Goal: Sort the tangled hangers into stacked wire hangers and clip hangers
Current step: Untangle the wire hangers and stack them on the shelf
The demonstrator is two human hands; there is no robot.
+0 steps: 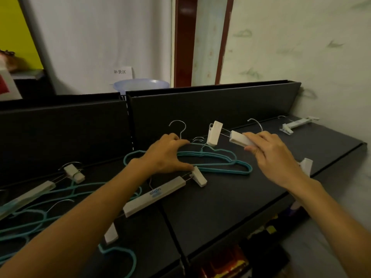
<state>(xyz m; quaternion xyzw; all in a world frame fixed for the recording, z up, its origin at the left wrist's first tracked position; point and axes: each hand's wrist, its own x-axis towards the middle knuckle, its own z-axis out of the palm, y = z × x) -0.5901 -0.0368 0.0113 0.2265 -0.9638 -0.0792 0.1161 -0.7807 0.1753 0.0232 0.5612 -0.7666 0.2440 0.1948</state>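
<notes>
My right hand [275, 155] grips the white bar of a clip hanger [240, 139], fingers curled over its top and thumb beneath, holding it above the black shelf [230, 201]. One white clip [214, 133] hangs off the bar's wire rail just left of that grip, and the chrome hook [256, 123] rises behind my knuckles.

My left hand [166, 155] is spread, fingers arched down onto the stack of teal wire hangers [220, 161]; the fingertips touch near the hook necks, the thumb rests beside the clip of another clip hanger [155, 195] lying just under my wrist. I cannot tell whether the fingers pinch a wire or only press on it.

Left of my left forearm lies a tangle of teal hangers [34, 215] with a further clip hanger [30, 194] across it. Far beyond my right hand, at the shelf's back corner, one clip hanger [297, 124] lies alone. A pale blue bucket [140, 85] shows behind the shelf's back panel.
</notes>
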